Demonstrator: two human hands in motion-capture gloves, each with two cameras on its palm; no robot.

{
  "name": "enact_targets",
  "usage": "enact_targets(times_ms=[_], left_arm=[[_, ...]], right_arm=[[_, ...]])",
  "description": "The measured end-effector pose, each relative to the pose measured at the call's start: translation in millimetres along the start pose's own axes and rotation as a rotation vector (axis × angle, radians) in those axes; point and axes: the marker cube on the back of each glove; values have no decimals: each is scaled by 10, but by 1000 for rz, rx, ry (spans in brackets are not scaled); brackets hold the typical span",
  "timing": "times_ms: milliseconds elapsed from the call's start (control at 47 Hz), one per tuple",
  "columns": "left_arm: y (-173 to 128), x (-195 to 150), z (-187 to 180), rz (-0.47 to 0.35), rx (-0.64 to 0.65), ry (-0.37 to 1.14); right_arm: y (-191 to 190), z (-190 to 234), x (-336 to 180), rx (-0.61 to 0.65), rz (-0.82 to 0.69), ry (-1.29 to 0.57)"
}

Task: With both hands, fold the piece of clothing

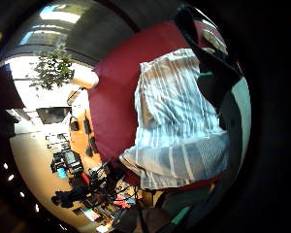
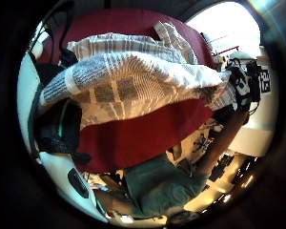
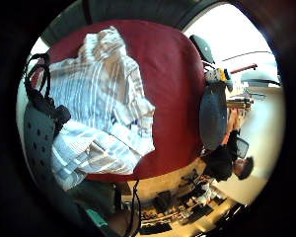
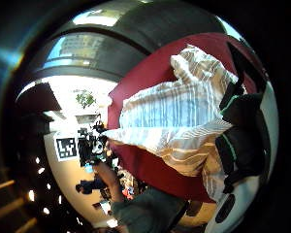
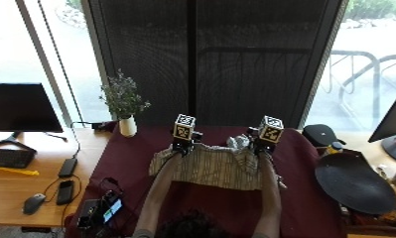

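While both forearms reach forward over the desk (image 5: pixel 125 163), which is covered in a dark red cloth, the striped shirt (image 5: pixel 211 166) lies spread across its middle, pale with light and grey stripes. The left hand (image 5: pixel 179 147) sits at the shirt's far left corner and the right hand (image 5: pixel 260 145) at its far right corner, the two well apart with the shirt's far edge stretched between them. The near edge of the garment reaches toward the person, whose head shows at the lower edge of the outside view. A small bunched part of the cloth rises at the far edge, just beside the right hand.

The left thumb side palm view shows a fold of the striped shirt (image 2: pixel 133 81) raised close over the red cloth. The outside view places each hand on its corner, yet the fingers themselves are hidden; the state of either grip cannot be told from these pictures.

Off the red cloth, a white vase with a flowering sprig (image 5: pixel 126 116) stands at the desk's far left corner. A black round dish (image 5: pixel 353 182) lies to the right of the desk. On the wooden surface at left lie a keyboard (image 5: pixel 9 157), a mouse (image 5: pixel 32 203) and a dark monitor (image 5: pixel 20 108).
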Motion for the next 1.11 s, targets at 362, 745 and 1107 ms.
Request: enact_targets(times_ms=[362,745,1107], left_arm=[[-928,186,925,-161,145,-19],[-896,387,1054,7,586,-79],[-635,550,1798,-13,8,103]], right_arm=[[-871,726,7,68,124,33],[969,879,704,184,277,-669],[1110,1483,1114,-41,626,-442]])
